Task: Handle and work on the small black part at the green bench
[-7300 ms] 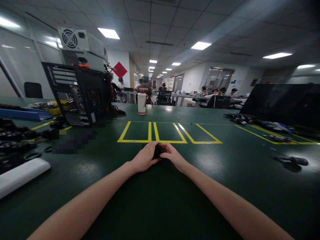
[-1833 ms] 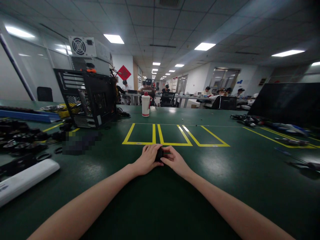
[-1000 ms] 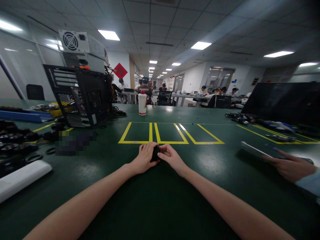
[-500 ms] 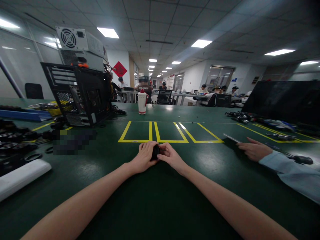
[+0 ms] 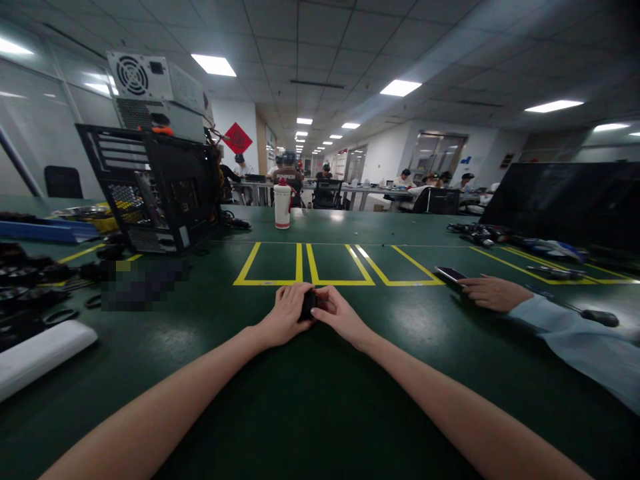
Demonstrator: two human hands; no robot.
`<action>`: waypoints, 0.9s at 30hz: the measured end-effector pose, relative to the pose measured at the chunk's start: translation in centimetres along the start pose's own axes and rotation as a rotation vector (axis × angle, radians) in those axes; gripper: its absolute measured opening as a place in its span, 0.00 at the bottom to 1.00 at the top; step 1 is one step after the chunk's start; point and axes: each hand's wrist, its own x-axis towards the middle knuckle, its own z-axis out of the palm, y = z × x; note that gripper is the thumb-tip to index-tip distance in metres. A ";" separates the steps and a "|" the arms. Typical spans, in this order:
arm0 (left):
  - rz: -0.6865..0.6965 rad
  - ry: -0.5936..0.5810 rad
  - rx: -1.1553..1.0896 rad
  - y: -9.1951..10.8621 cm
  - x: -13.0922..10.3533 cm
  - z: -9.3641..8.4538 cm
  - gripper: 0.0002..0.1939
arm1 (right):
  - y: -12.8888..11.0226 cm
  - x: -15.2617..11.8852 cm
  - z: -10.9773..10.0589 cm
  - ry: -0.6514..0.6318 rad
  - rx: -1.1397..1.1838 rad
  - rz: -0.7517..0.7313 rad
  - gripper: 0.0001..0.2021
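Between my two hands, low over the green table (image 5: 310, 400), is a small black object (image 5: 309, 305); its kind I cannot make out. My left hand (image 5: 289, 310) is wrapped round its left side, fingers over the top. From the right, my right hand (image 5: 339, 313) grips it with the thumb on its near face and the fingers behind. Much of the object is hidden by my fingers. Just beyond my hands, yellow tape (image 5: 305, 283) marks several bays on the tabletop.
At left stand a black computer case (image 5: 165, 193) with power supplies (image 5: 143, 77) on top, and a white bar (image 5: 45, 357). A white cup (image 5: 283, 207) is farther back. On the right, another person's hand (image 5: 493, 293) holds a phone (image 5: 450, 274), near a dark monitor (image 5: 570, 203).
The other person's hand has shifted left with the phone and tilted it so more of its screen shows. My own hands keep their hold on the black object, nearly still.
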 end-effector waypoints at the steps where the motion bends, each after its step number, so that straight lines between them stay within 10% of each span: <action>1: 0.003 0.000 0.000 0.0 0.0 0.0 0.28 | 0.0 0.0 0.0 0.005 0.002 -0.007 0.13; 27: 0.008 0.020 0.017 -0.1 0.1 0.3 0.29 | 0.0 0.4 0.0 0.113 -0.076 0.043 0.13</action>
